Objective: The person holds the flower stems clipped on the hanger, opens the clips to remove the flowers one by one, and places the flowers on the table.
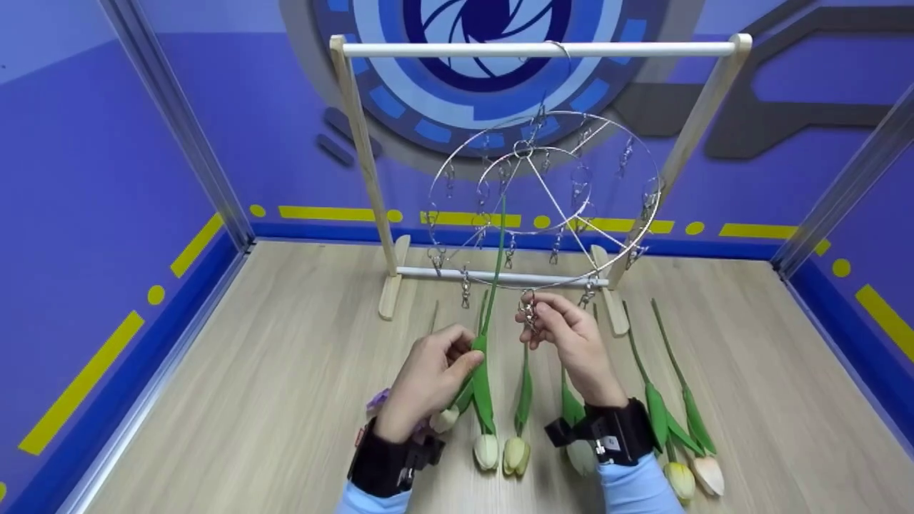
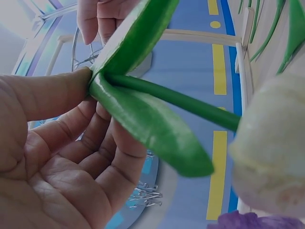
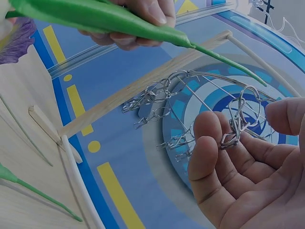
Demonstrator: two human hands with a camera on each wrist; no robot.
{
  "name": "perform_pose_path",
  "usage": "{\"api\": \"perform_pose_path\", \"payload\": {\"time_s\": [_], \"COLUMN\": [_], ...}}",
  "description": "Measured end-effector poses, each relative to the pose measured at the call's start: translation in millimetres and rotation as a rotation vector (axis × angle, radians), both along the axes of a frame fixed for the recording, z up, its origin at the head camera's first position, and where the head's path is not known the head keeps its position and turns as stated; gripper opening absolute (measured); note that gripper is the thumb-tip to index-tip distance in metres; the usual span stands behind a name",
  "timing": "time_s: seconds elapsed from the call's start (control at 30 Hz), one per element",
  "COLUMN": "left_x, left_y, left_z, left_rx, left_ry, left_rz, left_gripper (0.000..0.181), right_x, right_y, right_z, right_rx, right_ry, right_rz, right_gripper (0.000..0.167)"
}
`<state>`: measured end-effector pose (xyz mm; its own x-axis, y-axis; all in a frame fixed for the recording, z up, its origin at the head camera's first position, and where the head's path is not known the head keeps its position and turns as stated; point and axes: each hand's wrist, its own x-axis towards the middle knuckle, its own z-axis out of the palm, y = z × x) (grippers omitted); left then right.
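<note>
My left hand pinches an artificial white tulip where its leaves meet the stem. The bloom hangs low, and the green stem points up past the metal ring. In the left wrist view, thumb and fingers hold the base of the green leaves. My right hand holds a small metal clip at the front of a round wire hanger. The right wrist view shows this clip against the fingertips, with the thumb beside its ring.
A wooden stand carries the hanger, with several clips dangling around its rings. Other artificial tulips lie on the table, including a yellowish one and a pale one at right. A purple flower is partly hidden by the left wrist.
</note>
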<state>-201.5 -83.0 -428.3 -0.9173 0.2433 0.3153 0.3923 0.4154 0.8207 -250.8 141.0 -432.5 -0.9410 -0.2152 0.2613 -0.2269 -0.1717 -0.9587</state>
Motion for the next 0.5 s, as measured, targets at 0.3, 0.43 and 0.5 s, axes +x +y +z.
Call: {"api": "perform_pose_path", "payload": {"time_s": [0.3, 0.43, 0.5], "left_x": [5.1, 7.1, 8.1], "left_y": [-6.7, -9.6, -11.0], "left_z": [4.3, 6.0, 6.8], "left_rx": [-0.009, -0.001, -0.001], "left_ry": [0.01, 0.008, 0.011], "left_rz": [0.033, 0.052, 0.061], "left_gripper": [0.007, 0.007, 0.007], "right_x": [1.6, 2.4, 2.9], "right_y": [-0.6, 0.7, 2.2], "right_z": [0.7, 0.0, -0.7], "right_rx": [0.048, 0.065, 0.083], "right_ry": [-0.037, -0.015, 0.003], "right_rz": [-0.015, -0.003, 0.004], "right_gripper": [0.025, 0.026, 0.026]}}
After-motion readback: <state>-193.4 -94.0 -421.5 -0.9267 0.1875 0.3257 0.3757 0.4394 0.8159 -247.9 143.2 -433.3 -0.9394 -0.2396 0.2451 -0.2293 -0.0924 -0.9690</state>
